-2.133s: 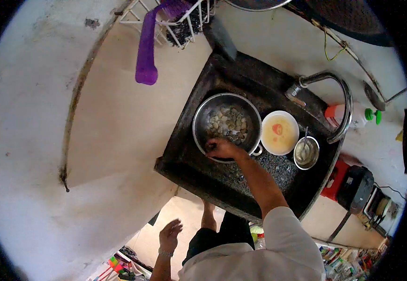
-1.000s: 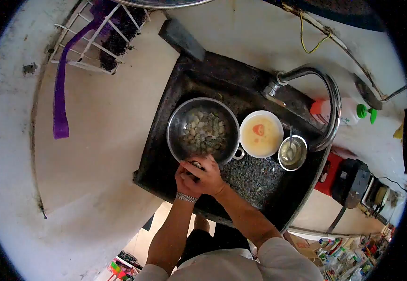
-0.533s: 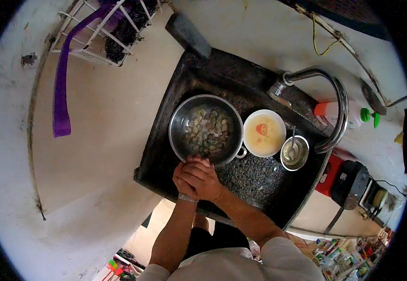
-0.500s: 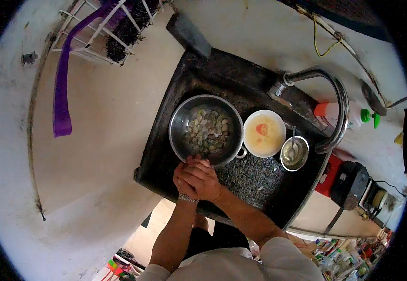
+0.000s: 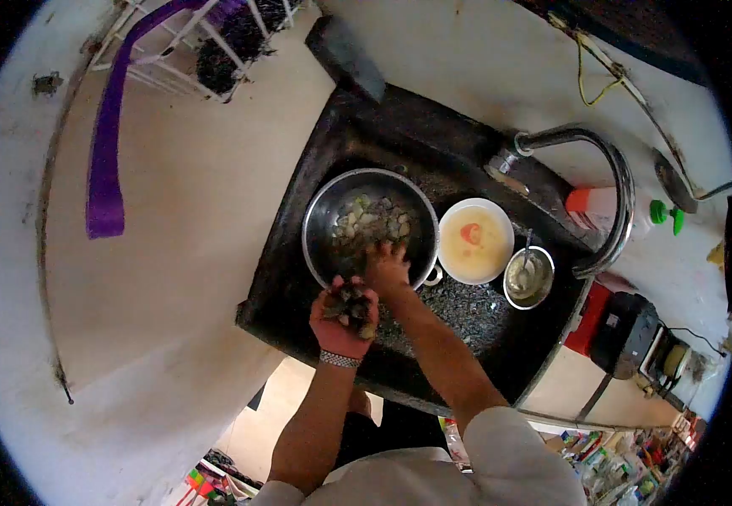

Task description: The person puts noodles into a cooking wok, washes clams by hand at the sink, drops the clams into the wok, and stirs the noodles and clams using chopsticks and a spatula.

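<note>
In the dark sink a round metal pan holds small greyish, shell-like pieces that look like clams. My left hand is cupped palm up at the pan's near rim, heaped with dark clams. My right hand reaches over the near right rim into the pan. Its fingers look spread, and whether they touch the clams inside is unclear. Right of the pan stands a white bowl of cloudy yellowish liquid with an orange mark. Beside it is a small metal bowl with a spoon.
The black sink has a curved metal faucet at its back right. A bottle with a green cap lies behind it. A purple strap hangs at the left from a white wire rack.
My hands, clasped together at the pan's near rim before, have come apart. My left hand now shows a heap of clams in its palm, and my right hand has moved into the pan.
</note>
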A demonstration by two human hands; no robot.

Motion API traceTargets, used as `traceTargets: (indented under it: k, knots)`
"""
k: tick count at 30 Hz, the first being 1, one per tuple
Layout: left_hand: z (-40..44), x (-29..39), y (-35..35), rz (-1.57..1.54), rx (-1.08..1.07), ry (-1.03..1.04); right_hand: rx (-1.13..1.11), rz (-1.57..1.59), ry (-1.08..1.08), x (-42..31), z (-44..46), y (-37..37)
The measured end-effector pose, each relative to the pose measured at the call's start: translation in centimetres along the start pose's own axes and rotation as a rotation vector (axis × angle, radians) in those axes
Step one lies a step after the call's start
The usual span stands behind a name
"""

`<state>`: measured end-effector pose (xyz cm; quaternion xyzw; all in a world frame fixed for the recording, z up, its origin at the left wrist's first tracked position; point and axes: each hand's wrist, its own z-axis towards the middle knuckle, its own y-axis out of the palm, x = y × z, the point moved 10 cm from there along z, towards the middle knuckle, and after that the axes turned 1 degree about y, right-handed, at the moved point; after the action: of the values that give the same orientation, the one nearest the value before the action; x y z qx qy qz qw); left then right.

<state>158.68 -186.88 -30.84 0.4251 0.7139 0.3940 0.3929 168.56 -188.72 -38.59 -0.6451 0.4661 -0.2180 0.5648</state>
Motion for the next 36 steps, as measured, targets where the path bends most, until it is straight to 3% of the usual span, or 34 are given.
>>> traceTargets:
  k: [3,5,7,9,12,14,16,19,22,25,26,28,30,33,34,35,36]
  knots:
    - [0.4,0.8,-0.2,0.065,0.068,0.041,-0.324,-0.034,-0.159,-1.1,0.1,4.4]
    - [-0.1,2.2,-0.8,0.098,0.287,0.232,-0.595,0.107,-0.165,-0.9,-0.5,7.9]
    - [-0.7,2.4,-0.9,0.112,0.298,0.279,-0.458,0.097,-0.178,-0.6,-0.2,7.4]
    - [-1.2,1.1,0.5,0.188,0.171,0.168,-0.585,0.108,-0.266,-0.5,-0.3,11.3]
    - [-2.1,0.3,0.4,0.184,0.156,0.127,-0.588,0.3,-0.261,-1.5,-0.3,4.4]
    - [-2.4,0.1,-0.5,0.166,0.146,0.097,-0.494,0.239,-0.344,-0.7,-1.4,8.4]
    - [-2.4,0.2,-0.7,0.157,0.136,0.078,-0.39,0.177,-0.424,-1.4,-1.5,6.0]
    - [-2.9,0.2,-1.2,0.118,0.173,0.012,-0.499,0.173,-0.343,-1.3,-1.7,4.1]
    - [-3.2,1.3,-1.8,0.222,0.255,0.084,-0.475,0.145,-0.319,-0.5,-1.4,7.2]
    - [-3.0,1.3,-0.5,0.255,0.203,0.124,-0.272,0.19,-0.37,-0.3,-1.6,6.8]
    - [-3.0,1.4,-0.6,0.275,0.212,0.124,-0.242,0.755,-0.208,1.1,-1.6,5.3]
    - [-3.1,1.6,-0.4,0.299,0.217,0.122,-0.187,1.314,-0.03,3.0,-2.4,0.5]
    - [-3.3,1.1,-0.1,0.275,0.212,0.092,-0.533,2.192,0.422,3.3,-5.2,-0.7]
    - [-4.4,-0.5,1.5,0.181,0.177,0.006,-0.51,2.105,0.462,3.7,-5.7,-0.6]
    - [-4.7,-0.7,1.8,0.188,0.171,0.004,-0.528,1.9,0.382,3.1,-4.9,0.7]
    - [-5.2,-0.8,1.6,0.169,0.205,0.022,-0.527,1.907,0.373,2.2,-3.6,3.2]
    - [-5.5,-0.5,1.2,0.153,0.24,0.043,-0.488,1.149,-0.132,-0.9,-1.6,5.1]
